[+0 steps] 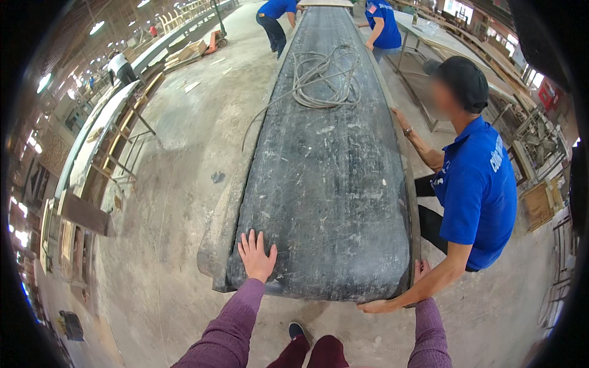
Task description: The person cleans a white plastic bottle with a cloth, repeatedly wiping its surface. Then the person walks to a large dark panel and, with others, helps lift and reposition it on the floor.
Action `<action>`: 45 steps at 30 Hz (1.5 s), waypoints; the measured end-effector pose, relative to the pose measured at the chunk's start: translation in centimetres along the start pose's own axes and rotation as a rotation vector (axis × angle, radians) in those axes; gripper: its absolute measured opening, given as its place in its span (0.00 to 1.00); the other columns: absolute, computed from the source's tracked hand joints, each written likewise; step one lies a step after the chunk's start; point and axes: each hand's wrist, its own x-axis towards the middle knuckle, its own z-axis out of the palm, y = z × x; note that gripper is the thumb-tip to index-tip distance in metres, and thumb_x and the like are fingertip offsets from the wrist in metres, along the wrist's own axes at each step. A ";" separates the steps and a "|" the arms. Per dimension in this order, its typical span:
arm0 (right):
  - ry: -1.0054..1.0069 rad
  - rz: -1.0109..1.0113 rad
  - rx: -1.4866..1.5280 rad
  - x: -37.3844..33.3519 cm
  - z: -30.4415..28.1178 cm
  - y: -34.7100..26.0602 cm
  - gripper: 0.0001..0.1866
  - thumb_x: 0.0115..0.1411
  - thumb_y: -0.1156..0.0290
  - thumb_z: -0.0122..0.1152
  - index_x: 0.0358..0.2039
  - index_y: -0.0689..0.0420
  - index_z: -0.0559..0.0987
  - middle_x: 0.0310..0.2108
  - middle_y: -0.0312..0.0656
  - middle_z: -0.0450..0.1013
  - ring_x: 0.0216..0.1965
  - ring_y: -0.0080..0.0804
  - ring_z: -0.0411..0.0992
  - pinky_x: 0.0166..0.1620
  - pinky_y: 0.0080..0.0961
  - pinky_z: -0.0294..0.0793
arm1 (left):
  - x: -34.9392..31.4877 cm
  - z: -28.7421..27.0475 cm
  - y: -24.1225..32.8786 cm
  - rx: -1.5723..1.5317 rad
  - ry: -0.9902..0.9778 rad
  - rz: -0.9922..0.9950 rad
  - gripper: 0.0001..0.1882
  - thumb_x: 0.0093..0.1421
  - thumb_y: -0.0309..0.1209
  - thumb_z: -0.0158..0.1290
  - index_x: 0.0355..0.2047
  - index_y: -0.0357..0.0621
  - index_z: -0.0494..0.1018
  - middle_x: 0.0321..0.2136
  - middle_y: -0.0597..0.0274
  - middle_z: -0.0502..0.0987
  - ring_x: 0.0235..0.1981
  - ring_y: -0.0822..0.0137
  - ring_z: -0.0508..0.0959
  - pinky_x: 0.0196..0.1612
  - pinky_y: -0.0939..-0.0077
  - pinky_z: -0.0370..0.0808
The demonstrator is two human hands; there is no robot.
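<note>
A long conveyor with a worn black belt [325,184] stretches away from me. My left hand [257,257] lies flat on the belt near its rounded close end, fingers spread. At the near right corner, my right hand [421,270] grips the conveyor's side rail [415,239]; a co-worker's forearm crosses in front and hides part of it. That co-worker [481,178], in a blue shirt and black cap, bends beside the right edge, one hand under the near end and the other farther up the rail. A coiled grey cable [325,76] rests on the belt's far half.
Two more people in blue shirts [276,15] stand at the conveyor's far end, one on each side. Long work tables [101,132] run along the left, with a pallet jack [216,42] beyond. More tables [442,46] and stacked wood line the right. The floor is concrete.
</note>
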 end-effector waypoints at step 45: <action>0.028 0.429 0.160 14.6 2.8 -5.4 0.32 0.64 0.47 0.59 0.58 0.59 0.72 0.56 0.44 0.74 0.60 0.35 0.68 0.61 0.30 0.64 | 18.0 3.6 5.5 -0.028 0.137 0.328 0.25 0.57 0.39 0.50 0.56 0.50 0.73 0.62 0.60 0.69 0.65 0.46 0.61 0.69 0.45 0.51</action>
